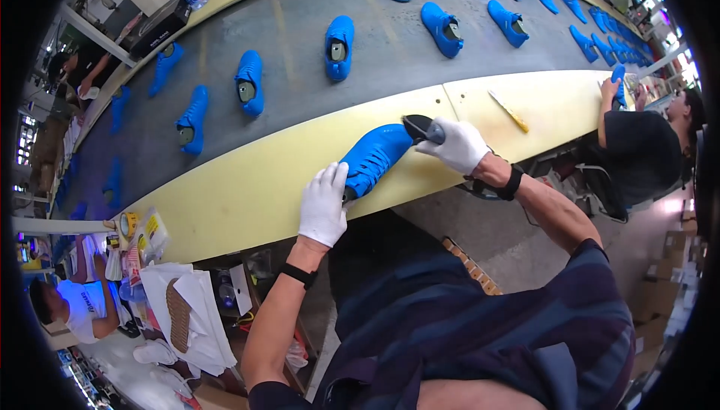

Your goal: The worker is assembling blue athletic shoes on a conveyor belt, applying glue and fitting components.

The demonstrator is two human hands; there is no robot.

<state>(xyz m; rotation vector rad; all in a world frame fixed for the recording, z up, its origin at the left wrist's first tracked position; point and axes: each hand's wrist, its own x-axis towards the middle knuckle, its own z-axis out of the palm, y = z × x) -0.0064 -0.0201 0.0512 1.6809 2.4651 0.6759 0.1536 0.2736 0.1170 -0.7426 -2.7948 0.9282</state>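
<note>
A blue lace-up shoe lies at a slant on the pale yellow bench, its toe to the upper right. My left hand, in a white glove, grips it at the heel end, fingers over the opening. My right hand, also white-gloved, is closed round the grey handle of what looks like a small hand iron. The iron's black pointed head is right at the shoe's toe; whether it touches I cannot tell. A dark cord hangs below my right wrist.
A yellow-handled knife lies on the bench to the right. Beyond runs a grey conveyor belt carrying several blue shoes. A co-worker at the right holds another shoe. White cloths and a brown sole lie lower left.
</note>
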